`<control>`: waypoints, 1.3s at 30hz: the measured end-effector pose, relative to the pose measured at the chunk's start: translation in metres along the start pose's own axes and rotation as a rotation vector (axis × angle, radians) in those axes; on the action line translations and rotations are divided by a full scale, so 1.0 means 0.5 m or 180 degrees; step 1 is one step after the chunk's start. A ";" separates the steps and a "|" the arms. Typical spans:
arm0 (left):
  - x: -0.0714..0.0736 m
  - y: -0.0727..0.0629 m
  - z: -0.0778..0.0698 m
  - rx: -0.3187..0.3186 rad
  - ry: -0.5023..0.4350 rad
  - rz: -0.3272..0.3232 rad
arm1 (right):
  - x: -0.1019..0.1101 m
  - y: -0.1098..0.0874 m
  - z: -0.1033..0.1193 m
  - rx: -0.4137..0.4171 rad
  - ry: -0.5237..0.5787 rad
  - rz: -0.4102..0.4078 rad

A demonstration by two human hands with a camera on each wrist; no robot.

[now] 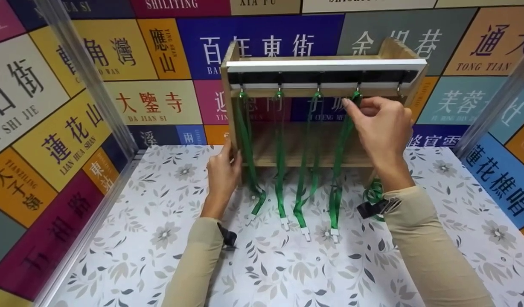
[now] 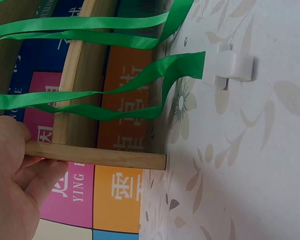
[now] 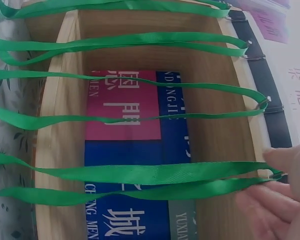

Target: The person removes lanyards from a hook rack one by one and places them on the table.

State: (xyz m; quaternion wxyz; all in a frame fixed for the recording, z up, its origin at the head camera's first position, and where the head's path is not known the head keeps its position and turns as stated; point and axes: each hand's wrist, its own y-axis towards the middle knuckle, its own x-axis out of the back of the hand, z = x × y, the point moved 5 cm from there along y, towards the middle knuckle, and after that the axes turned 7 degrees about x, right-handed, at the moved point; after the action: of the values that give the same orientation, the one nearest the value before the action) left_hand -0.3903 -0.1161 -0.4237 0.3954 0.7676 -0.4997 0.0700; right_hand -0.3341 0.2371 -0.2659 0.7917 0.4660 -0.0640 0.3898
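A wooden rack [image 1: 296,163] stands on the table, with a black-and-white strip of hooks [image 1: 321,76] across its top front. Four of the hooks carry green lanyards with white clips; the rightmost hook [image 1: 399,90] bears none. My left hand [image 1: 222,172] grips the rack's left side panel [image 2: 105,154], fingers and thumb on either face. Up at the fourth hook, my right hand [image 1: 383,125] pinches the top of the fourth lanyard [image 3: 140,172] between thumb and fingers. The lanyard's white clip [image 1: 335,235] hangs low in front of the rack.
More green lanyard [image 1: 374,192] lies coiled on the table by the rack's right foot, partly behind the right wrist. A floral-patterned cloth [image 1: 168,256] covers the table. Behind it rises a wall [image 1: 155,102] of coloured sign panels, with clear corner posts at both sides.
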 end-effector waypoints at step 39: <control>-0.003 0.000 -0.003 0.0175 0.0056 0.0157 | 0.075 0.005 -0.061 0.0137 0.0832 0.0583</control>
State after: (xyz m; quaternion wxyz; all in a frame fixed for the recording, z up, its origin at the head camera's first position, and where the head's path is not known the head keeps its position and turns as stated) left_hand -0.3907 -0.1139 -0.4234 0.3767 0.7649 -0.5129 0.1002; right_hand -0.3180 0.2829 -0.2637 0.7443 0.4204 0.0057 0.5189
